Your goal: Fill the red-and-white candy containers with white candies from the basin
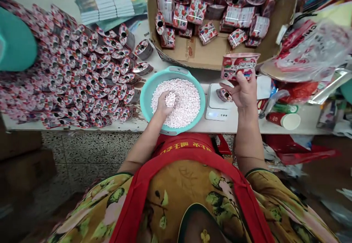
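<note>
My left hand (162, 105) is cupped round a heap of small pale candies (171, 100) over a turquoise basin (144, 105). More of the same white-pink candies (187, 107) fill the basin's bottom. Raised on the right, my right hand (244, 91) grips a pink strawberry-printed pack (233, 66) between thumb and fingers; its contents are hidden. Just below and left of that hand, a smaller-looking printed tub (224, 95) rests on a white digital scale (216, 115), near my fingers. Whether they touch it I cannot tell.
Many printed tubs (90, 78) stand crowded across the left of the table. Behind the basin, a cardboard box (203, 57) holds several strawberry packs. A teal container (16, 39) is far left. Plastic bags (316, 48) and a paper cup (290, 121) lie on the right.
</note>
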The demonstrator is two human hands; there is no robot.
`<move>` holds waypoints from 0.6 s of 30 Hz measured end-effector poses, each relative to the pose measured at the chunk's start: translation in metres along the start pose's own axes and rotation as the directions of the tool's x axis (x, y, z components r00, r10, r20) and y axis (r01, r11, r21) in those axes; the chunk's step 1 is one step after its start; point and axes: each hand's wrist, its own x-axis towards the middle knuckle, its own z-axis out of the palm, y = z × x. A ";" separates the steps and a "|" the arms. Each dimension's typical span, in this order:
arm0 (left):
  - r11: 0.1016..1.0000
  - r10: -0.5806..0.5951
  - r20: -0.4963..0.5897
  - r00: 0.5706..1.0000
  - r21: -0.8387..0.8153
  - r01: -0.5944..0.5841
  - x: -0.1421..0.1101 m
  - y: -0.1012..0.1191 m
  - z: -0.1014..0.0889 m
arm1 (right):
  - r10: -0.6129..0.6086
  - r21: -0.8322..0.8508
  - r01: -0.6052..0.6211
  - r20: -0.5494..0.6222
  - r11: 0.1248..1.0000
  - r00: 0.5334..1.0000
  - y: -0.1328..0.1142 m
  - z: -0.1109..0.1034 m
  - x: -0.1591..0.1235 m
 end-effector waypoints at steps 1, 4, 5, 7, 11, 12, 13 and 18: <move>1.000 0.011 0.012 1.000 0.003 -0.011 0.000 -0.003 0.001 | -0.012 -0.073 0.013 0.014 0.997 1.000 -0.002 -0.004 -0.002; 0.999 0.025 0.058 0.998 0.028 -0.026 0.000 -0.010 0.004 | -0.044 -0.279 0.051 0.033 0.959 0.998 0.001 0.000 -0.010; 0.999 0.030 0.064 0.998 0.036 -0.032 -0.001 -0.011 0.005 | -0.053 -0.312 0.060 0.031 0.948 0.998 0.005 0.005 -0.013; 0.998 0.045 0.060 0.997 0.050 -0.048 -0.008 -0.010 0.009 | -0.066 -0.328 0.071 0.026 0.942 0.997 0.012 0.018 -0.019; 0.990 0.123 0.090 0.988 0.056 -0.128 -0.042 0.002 0.026 | -0.088 -0.357 0.107 0.069 0.928 0.994 0.021 0.054 -0.031; 0.984 0.159 0.116 0.980 0.059 -0.167 -0.053 0.006 0.033 | -0.089 -0.373 0.121 0.103 0.920 0.991 0.022 0.065 -0.035; 0.975 0.202 0.143 0.969 0.063 -0.212 -0.064 0.009 0.040 | -0.086 -0.386 0.135 0.141 0.912 0.986 0.023 0.076 -0.039; 0.852 0.500 0.224 0.837 0.043 -0.521 -0.093 0.013 0.067 | -0.088 -0.405 0.217 0.313 0.888 0.946 0.026 0.126 -0.057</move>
